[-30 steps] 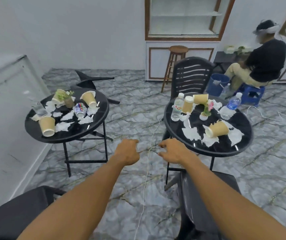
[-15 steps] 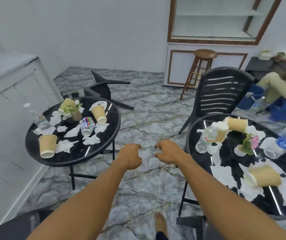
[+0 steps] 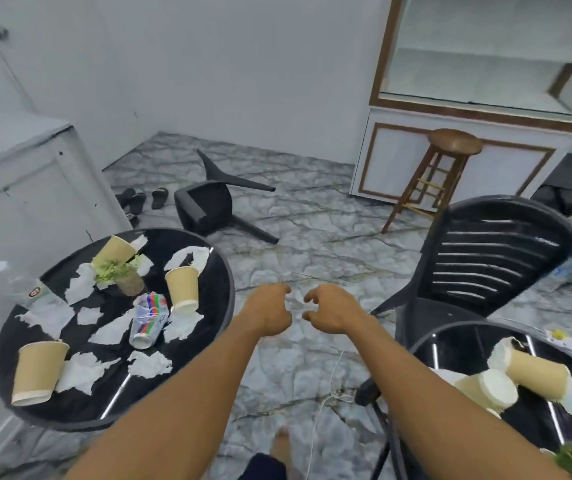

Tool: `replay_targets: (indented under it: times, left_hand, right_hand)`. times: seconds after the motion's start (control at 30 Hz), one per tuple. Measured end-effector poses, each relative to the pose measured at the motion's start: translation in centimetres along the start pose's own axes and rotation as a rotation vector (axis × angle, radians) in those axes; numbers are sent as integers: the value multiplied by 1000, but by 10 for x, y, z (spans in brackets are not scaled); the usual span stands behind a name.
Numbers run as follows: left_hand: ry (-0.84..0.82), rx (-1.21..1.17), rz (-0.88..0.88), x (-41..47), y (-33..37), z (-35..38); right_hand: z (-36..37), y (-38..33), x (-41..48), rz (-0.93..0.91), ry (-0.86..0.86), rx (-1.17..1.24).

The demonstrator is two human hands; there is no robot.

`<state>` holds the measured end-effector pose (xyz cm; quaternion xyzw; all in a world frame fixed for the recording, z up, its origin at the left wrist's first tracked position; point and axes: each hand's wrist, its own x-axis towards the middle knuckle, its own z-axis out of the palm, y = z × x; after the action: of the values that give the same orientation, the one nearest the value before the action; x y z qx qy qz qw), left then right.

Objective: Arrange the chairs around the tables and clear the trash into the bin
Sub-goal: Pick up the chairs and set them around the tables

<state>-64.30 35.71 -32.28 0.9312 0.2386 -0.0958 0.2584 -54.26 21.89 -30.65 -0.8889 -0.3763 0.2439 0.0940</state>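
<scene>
Head view: left hand (image 3: 270,311) and right hand (image 3: 333,311) extended at centre, close together, not touching. Fingers of both loosely curled, part-open, gripping nothing. Overturned chair (image 3: 208,206) on floor at 12 o'clock from hands, legs up, well apart. Upright slatted chair (image 3: 485,265) at 3 o'clock, beside right table (image 3: 426,344). Left table (image 3: 215,292) at 9 o'clock carries paper cups (image 3: 182,287), torn tissue (image 3: 149,363), crushed can (image 3: 147,318), small plant (image 3: 121,275). Right table holds tipped cups (image 3: 533,374). Wooden stool (image 3: 440,174) at 1 o'clock, near cabinet (image 3: 398,157).

A wooden stool (image 3: 440,174) stands before the cabinet (image 3: 478,98); sandals (image 3: 142,199) lie beside the wall.
</scene>
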Motion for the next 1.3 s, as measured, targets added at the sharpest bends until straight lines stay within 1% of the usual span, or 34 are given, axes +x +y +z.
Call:
replay_targets:
  times: [0.13, 0.27, 0.53, 0.67, 0.8, 0.93, 1.0, 1.13, 1.3]
  left_hand:
    - [-13, -12, 2, 83, -9, -23]
    - [-24, -12, 23, 177, -17, -55]
    - [-44, 36, 8, 326, -18, -104]
    - [-40, 30, -60, 414, -16, -124]
    - [-14, -2, -127, 502, -14, -146]
    - [-10, 50, -197, 575, -9, -173]
    - [17, 78, -214, 614, -8, -191]
    - [44, 31, -271, 688, -12, -234]
    - [58, -39, -318, 814, -37, -263]
  right_hand:
    - [-34, 15, 75, 26, 27, 1]
    - [-74, 24, 155, 76, 18, 27]
    - [-134, 46, 293, 43, -19, 44]
    - [-172, 71, 389, 14, -43, 24]
    - [-221, 97, 489, -50, -20, 7]
    - [-266, 107, 567, -119, -99, 1]
    - [-290, 114, 611, -144, -107, -17]
    - [-326, 117, 697, -200, -128, -19]
    - [-363, 118, 822, -227, -165, -75]
